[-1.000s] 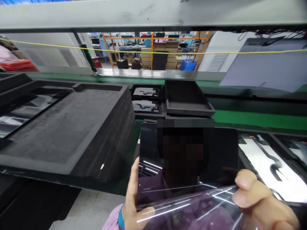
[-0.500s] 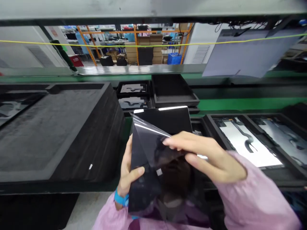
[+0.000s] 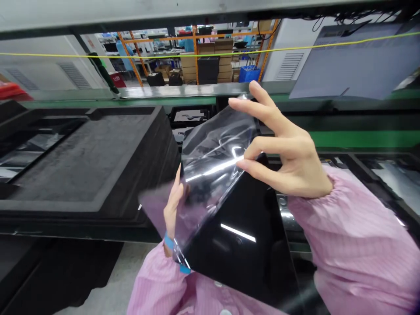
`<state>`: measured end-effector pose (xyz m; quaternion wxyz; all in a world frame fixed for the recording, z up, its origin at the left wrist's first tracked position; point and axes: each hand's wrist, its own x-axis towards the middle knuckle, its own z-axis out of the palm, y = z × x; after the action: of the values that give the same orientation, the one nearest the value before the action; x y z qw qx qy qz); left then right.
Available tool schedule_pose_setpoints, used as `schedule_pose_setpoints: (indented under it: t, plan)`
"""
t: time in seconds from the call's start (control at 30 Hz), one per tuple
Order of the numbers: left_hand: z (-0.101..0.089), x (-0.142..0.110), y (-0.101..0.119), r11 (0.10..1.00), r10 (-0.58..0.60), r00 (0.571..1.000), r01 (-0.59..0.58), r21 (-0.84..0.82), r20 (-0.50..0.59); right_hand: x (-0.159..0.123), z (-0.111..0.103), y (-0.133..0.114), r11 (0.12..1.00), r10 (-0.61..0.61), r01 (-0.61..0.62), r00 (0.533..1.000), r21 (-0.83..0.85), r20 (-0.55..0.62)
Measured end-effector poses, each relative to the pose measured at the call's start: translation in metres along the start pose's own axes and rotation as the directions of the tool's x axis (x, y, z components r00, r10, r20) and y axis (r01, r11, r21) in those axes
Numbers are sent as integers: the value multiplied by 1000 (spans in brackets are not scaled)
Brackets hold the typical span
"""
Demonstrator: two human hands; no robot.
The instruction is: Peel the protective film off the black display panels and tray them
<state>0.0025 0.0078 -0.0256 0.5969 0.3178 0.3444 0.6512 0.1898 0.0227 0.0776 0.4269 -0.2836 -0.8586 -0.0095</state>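
Note:
A glossy black screen panel [image 3: 243, 245] is tilted up in front of me. My left hand [image 3: 173, 203] grips its left edge, thumb at the front and the other fingers mostly hidden behind. Between thumb and index finger, my right hand [image 3: 282, 153] pinches a clear protective film [image 3: 216, 162], its other fingers spread upward. The film is lifted and creased over the panel's upper left, and one blurred flap hangs past the left edge across my left wrist. The lower right of the panel shows bare and shiny.
Stacked black foam trays [image 3: 124, 153] stand on the left, a panel lying in the top one. Behind are smaller trayed panels [image 3: 192, 114], and to the right another foam tray [image 3: 364, 168] holds panels. A yellow cord [image 3: 170, 56] runs across above the bench, and a paper sheet [image 3: 348, 65] hangs at upper right.
My right hand has moved up, pulling the film off the panel's lower right. Half a second ago only the film's upper left corner stood lifted. The view has shifted slightly.

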Motion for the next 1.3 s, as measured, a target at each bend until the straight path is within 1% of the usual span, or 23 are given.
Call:
schedule_pose_setpoints:
  t: [0.1, 0.17, 0.27, 0.37, 0.53, 0.6, 0.67, 0.77, 0.9, 0.97, 1.03, 1.13, 1.2, 1.23, 1.3]
  plan:
    - [-1, 0, 1, 999, 26, 998, -24, 31, -65, -1, 10, -3, 994, 91, -82, 987, 73, -130]
    - [1, 0, 2, 999, 18, 996, -15, 34, -87, -1, 13, -3, 986, 132, -110, 974, 123, -183]
    - [6, 1, 2, 999, -19, 999, 17, -44, -48, -2, 17, -2, 971, 189, -149, 957, 187, -220]
    - [7, 4, -3, 993, -43, 999, 40, -108, -32, -3, 19, 0, 964, 216, -166, 945, 208, -244]
    - [-3, 12, -11, 994, -60, 996, 55, -91, -58, -6, 21, 2, 962, 227, -168, 931, 217, -286]
    - [-3, 13, -14, 995, -69, 995, 63, -75, -78, -8, 22, 0, 964, 229, -172, 924, 202, -307]
    - [2, 12, -14, 994, -100, 991, 95, -60, -90, -9, 22, -5, 971, 220, -174, 919, 164, -328]
    - [19, 6, -10, 989, -142, 986, 138, -52, -91, -10, 23, -15, 977, 211, -191, 909, 91, -358]
    - [43, -3, -3, 984, -170, 985, 169, -55, -27, -10, 23, -28, 976, 215, -216, 899, 42, -382]
    - [47, -2, -5, 983, -180, 983, 179, -43, -21, -9, 23, -31, 974, 216, -223, 898, 27, -382]
    - [40, 3, -10, 985, -173, 983, 173, -19, -56, -10, 23, -31, 973, 220, -229, 899, 21, -380]
    - [19, 14, -20, 987, -153, 979, 159, 31, -134, -12, 24, -25, 972, 231, -227, 894, 55, -385]
    - [7, 18, -22, 988, -132, 977, 143, 58, -166, -15, 24, -19, 969, 247, -226, 888, 99, -388]
    - [3, 19, -22, 989, -123, 979, 135, 65, -164, -16, 25, -15, 966, 258, -228, 884, 122, -390]
    - [2, 20, -18, 990, -110, 986, 120, 69, -125, -17, 26, -9, 957, 286, -241, 876, 162, -387]
